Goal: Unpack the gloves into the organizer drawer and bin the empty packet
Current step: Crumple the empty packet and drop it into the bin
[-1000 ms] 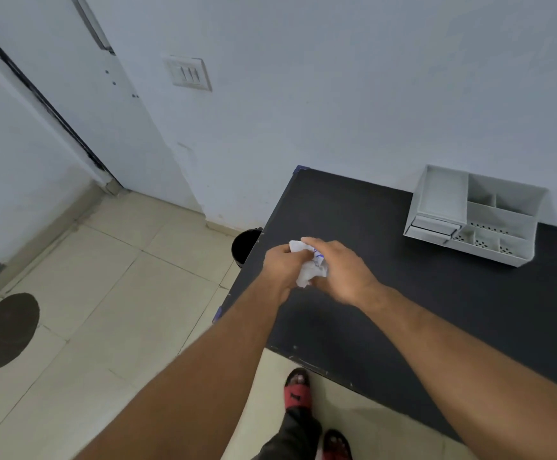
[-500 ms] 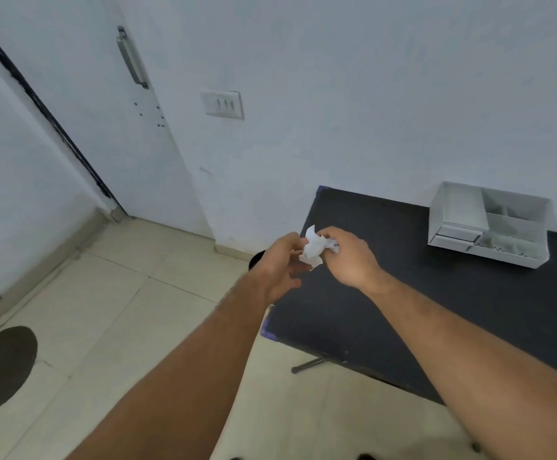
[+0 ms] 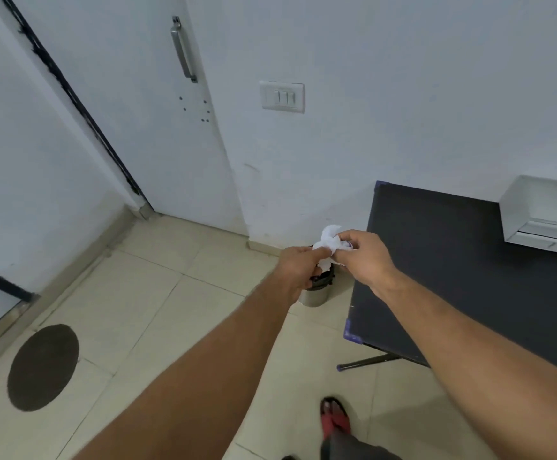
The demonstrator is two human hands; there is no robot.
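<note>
Gripping a crumpled white packet (image 3: 330, 243), its print unreadable, both hands — left hand (image 3: 298, 267), right hand (image 3: 368, 257) — pinch it above a small grey bin (image 3: 315, 293).

There is a single view, from a wide-angle camera worn on the person's head. It looks forward and steeply down along both bare forearms, which stretch away from the bottom edge. It faces the white wall (image 3: 403, 94) and the door (image 3: 157, 134), with the tiled floor (image 3: 171, 310) close below. The table (image 3: 452, 260) enters only by its left edge and far left corner, at the right.
</note>
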